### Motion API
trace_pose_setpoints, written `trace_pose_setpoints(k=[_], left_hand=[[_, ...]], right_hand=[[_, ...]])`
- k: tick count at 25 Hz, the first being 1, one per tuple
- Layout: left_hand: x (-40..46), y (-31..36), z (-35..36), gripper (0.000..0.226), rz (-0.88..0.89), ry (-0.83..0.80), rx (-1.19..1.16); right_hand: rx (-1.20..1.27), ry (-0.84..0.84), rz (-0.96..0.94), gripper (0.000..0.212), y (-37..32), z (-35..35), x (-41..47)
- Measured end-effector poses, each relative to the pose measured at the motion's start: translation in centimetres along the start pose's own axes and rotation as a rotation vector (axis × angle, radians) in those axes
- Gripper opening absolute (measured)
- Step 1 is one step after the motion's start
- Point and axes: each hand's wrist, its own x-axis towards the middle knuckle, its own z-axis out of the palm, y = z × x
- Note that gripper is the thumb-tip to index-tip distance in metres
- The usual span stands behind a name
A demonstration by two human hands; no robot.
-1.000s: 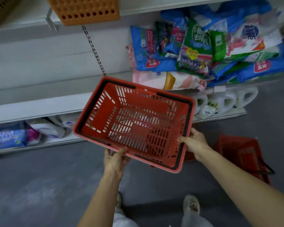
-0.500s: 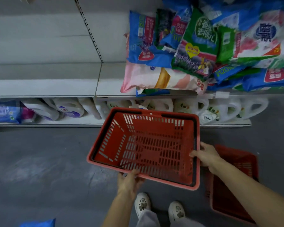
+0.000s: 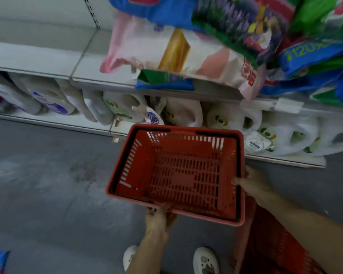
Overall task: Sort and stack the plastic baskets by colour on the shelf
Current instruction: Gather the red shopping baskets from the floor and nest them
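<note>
A grey shop floor (image 3: 48,184) runs along low white shelves (image 3: 87,84) loaded with soap bags and white jugs (image 3: 281,135), and a person stands there holding an empty red basket (image 3: 178,175) level in the air above the floor. The left hand (image 3: 158,218) is clamped on its near rim and the right hand (image 3: 251,182) is clamped on its right side, just above a second red basket (image 3: 275,250) on the floor. I think the risk is a crooked lowering: if one corner catches the rim below, the baskets will not nest and may tip.
</note>
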Motion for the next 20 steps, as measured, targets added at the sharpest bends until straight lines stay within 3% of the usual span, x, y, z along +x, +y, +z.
trace_pose_setpoints(k=[7, 13, 15, 18, 20], left_hand=[[7.9, -5.6, 0.5, 0.057, 0.089, -0.017, -0.012], [10.0, -6.5, 0.0, 0.06, 0.094, -0.043, -0.019], [11.0, -6.7, -0.1, 0.056, 0.069, -0.033, 0.006], [12.1, -6.9, 0.0, 0.066, 0.005, 0.131, 0.246], [11.7, -7.0, -0.3, 0.068, 0.058, 0.16, 0.488]], right_hand=[[0.01, -0.065, -0.117, 0.039, 5.6, 1.8, 8.0], [0.003, -0.084, -0.064, 0.029, 8.2, 3.9, 11.3], [-0.013, -0.114, -0.041, 0.035, 8.8, 4.6, 11.9], [-0.143, -0.101, -0.028, 0.072, 9.6, 5.8, 12.3], [-0.292, -0.062, -0.017, 0.074, 9.8, 6.2, 11.2]])
